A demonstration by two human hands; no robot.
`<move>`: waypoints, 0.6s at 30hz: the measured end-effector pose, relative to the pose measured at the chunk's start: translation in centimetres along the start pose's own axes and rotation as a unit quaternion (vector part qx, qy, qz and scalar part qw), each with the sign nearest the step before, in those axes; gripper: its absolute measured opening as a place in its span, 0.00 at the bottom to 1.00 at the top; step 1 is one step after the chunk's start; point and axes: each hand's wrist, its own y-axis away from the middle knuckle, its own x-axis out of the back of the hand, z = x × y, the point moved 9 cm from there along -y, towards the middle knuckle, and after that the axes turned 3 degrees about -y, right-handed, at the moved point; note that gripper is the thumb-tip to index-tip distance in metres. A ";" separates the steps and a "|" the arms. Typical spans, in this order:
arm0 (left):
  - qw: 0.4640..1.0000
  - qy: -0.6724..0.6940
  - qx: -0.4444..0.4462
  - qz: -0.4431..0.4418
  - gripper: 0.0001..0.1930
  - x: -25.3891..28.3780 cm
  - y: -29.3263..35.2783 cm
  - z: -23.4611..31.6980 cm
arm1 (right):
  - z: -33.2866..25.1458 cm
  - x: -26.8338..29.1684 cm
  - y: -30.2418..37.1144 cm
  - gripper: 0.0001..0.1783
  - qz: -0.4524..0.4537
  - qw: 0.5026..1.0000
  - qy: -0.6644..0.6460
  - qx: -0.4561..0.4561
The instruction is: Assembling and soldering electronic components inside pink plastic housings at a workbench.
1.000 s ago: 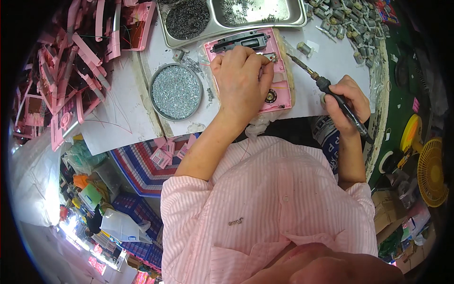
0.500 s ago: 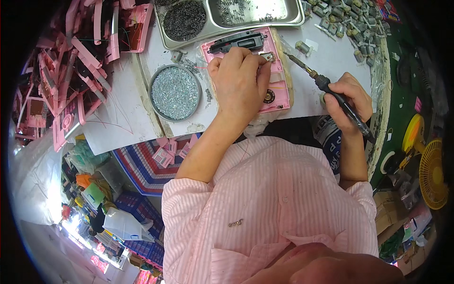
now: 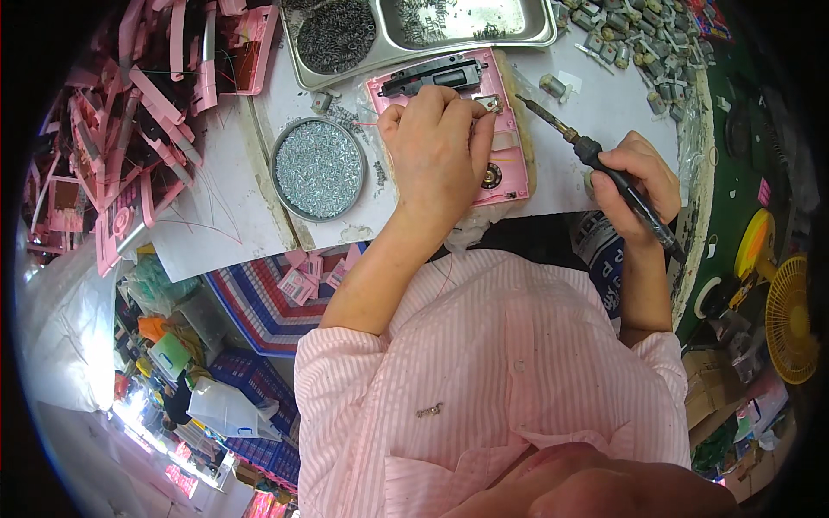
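Observation:
A pink plastic housing (image 3: 518, 183) lies open on the work surface in front of me. Across its far end sits a black plastic mechanism (image 3: 436, 76), and a small round black part (image 3: 491, 177) rests near its close right corner. My left hand (image 3: 434, 155) bends over the housing with its fingers curled together; whatever they pinch is hidden beneath them. A thin red wire shows beside its knuckles. In my right hand (image 3: 646, 183) is a soldering iron (image 3: 590, 151), gripped by its dark handle. Its tip points up and left, just right of the housing and apart from it.
Left of the housing stands a round tin (image 3: 361, 177) of small silvery pins or screws. A metal tray (image 3: 380, 47) with dark springs lies behind. Small motors (image 3: 656, 60) pile up at far right, with one loose motor (image 3: 553, 86) nearer. Pink housings (image 3: 155, 121) heap at left.

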 end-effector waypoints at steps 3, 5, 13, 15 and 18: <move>1.000 -0.006 -0.001 0.001 0.06 0.0 0.0 0.0 | 0.0 0.0 0.0 0.14 0.001 1.000 -0.003 -0.001; 1.000 -0.010 -0.002 -0.001 0.06 0.0 -0.1 0.1 | 0.0 -0.1 -0.1 0.14 0.002 1.000 0.000 -0.001; 0.998 -0.052 0.021 -0.020 0.05 0.1 -1.1 1.0 | 0.0 -0.7 -0.6 0.14 -0.013 1.000 0.001 0.003; 0.998 -0.061 0.022 -0.018 0.06 -0.1 -1.1 1.2 | 0.1 -0.9 -0.6 0.14 -0.015 1.000 0.003 0.005; 0.997 -0.066 0.026 -0.018 0.06 -0.2 -1.1 1.3 | 0.6 -1.2 -0.4 0.14 -0.017 1.000 -0.001 0.000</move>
